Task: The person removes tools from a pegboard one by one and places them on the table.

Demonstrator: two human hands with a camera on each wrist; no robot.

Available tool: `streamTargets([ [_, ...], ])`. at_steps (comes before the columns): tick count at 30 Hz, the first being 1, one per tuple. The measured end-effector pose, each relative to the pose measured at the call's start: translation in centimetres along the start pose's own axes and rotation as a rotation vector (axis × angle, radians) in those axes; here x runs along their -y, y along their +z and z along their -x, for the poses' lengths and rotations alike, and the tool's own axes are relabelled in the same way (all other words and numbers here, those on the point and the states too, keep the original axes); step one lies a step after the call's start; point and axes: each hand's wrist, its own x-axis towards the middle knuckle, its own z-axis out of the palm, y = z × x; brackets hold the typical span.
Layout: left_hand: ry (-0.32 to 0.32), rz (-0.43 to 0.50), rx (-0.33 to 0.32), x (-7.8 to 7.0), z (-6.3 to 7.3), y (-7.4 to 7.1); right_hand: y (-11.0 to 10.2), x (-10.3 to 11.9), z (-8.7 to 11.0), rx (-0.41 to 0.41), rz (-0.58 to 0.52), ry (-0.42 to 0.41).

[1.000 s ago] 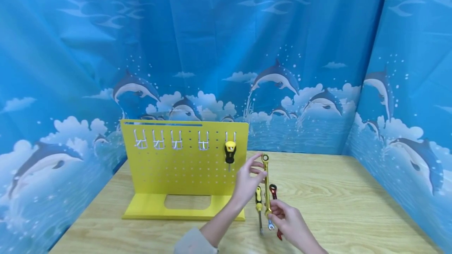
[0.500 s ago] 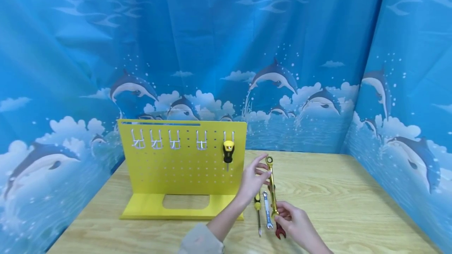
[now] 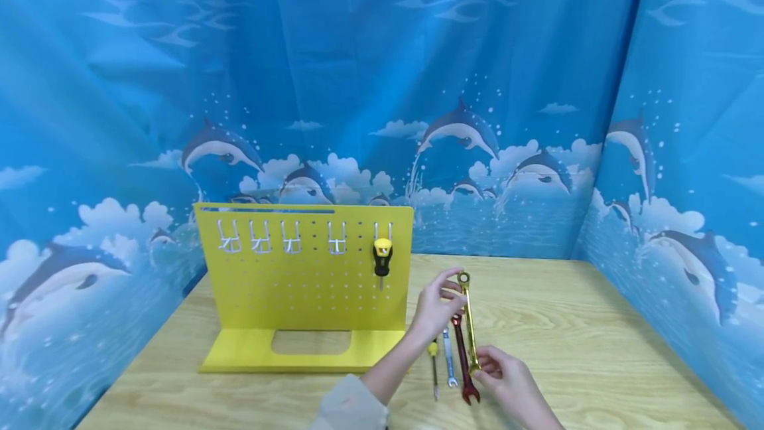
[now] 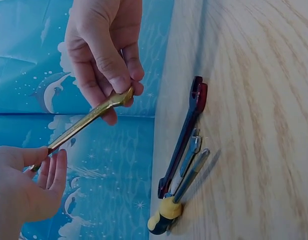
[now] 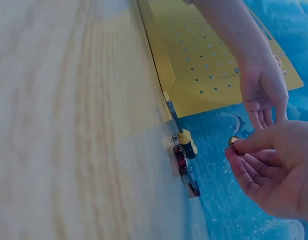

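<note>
Both hands hold a gold combination wrench above the table. My left hand pinches its ring end, and my right hand pinches the open end between thumb and fingers, as the left wrist view also shows on the wrench. Below it on the table lie a red wrench, a small silver-blue wrench and a yellow-and-black screwdriver, side by side. The left hand hides the upper ends of these tools in the head view.
A yellow pegboard stands on the left of the wooden table with several white wire hooks. A stubby yellow-and-black screwdriver hangs on its rightmost hook. A blue dolphin-print curtain encloses the back and sides.
Both hands have carried the gold wrench to the right and slightly toward me. The red and silver-blue wrenches beneath have come more into sight.
</note>
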Motion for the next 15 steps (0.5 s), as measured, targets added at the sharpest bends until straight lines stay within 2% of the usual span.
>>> streamTargets([
  [3,0.0,-0.021,0.013,0.5,-0.1,0.2,-0.1,-0.4,0.3,-0.008,0.001,0.012],
  [10,0.029,-0.086,0.006,1.7,-0.2,0.5,-0.1,-1.2,1.0,-0.008,-0.015,0.119],
  [15,0.001,-0.095,0.013,2.5,-0.1,0.7,0.0,-1.9,1.4,0.023,-0.03,0.104],
])
